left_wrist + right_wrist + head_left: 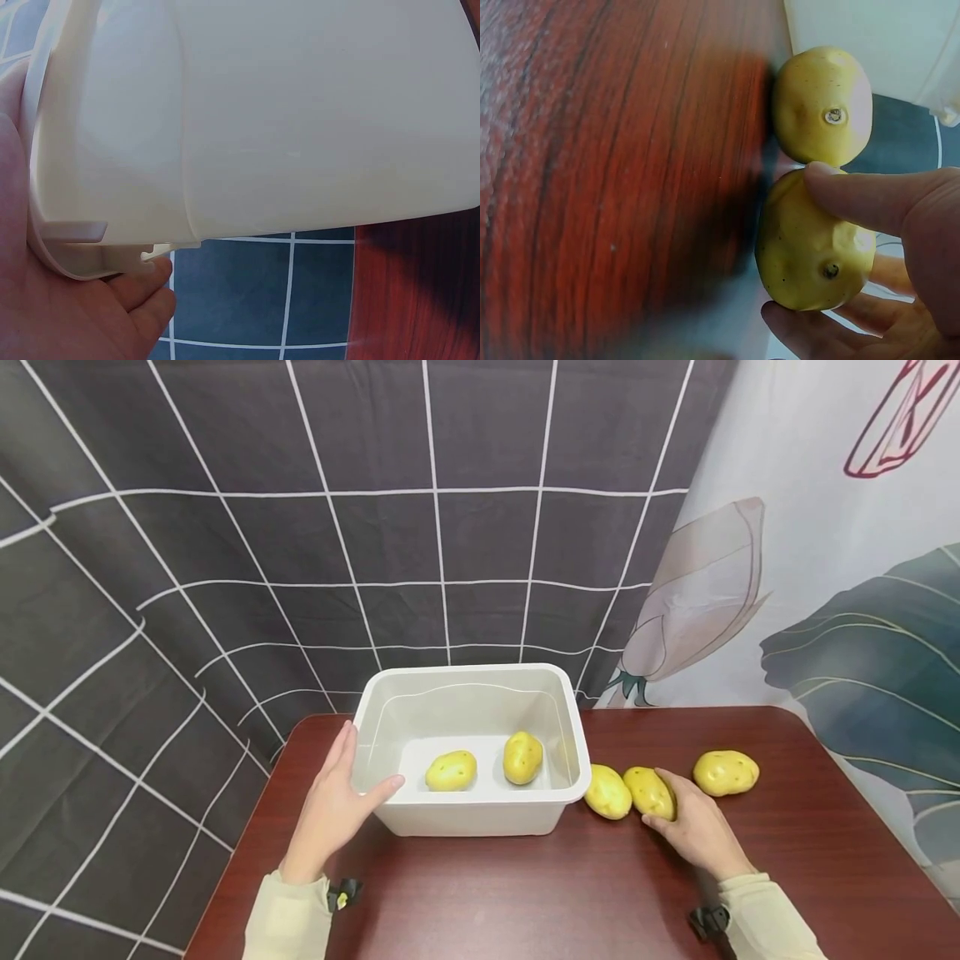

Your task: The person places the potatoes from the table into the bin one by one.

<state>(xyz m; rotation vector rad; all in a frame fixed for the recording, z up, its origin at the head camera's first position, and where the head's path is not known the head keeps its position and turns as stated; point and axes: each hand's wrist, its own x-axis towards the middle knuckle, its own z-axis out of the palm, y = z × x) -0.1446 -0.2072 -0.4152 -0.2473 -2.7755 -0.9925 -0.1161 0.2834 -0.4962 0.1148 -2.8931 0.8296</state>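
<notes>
My left hand [330, 810] rests on the front left corner of a white plastic bin [480, 818], its thumb over the front rim and its fingers straight along the left side. In the left wrist view the bin's outer wall [315, 120] fills most of the picture. Two yellow potatoes [451, 771] [522, 758] lie apart on the bin's floor. To the right of the bin, my right hand [701, 827] grips a potato [649, 793] between thumb and fingers. That potato sits against another potato [821, 105], which lies beside the bin's right wall.
One more potato [725, 772] lies on the red-brown wooden table [480, 902], right of my right hand. A dark cloth with white grid lines [375, 535] hangs behind the table and along its left side. A white printed curtain [795, 552] hangs at the right.
</notes>
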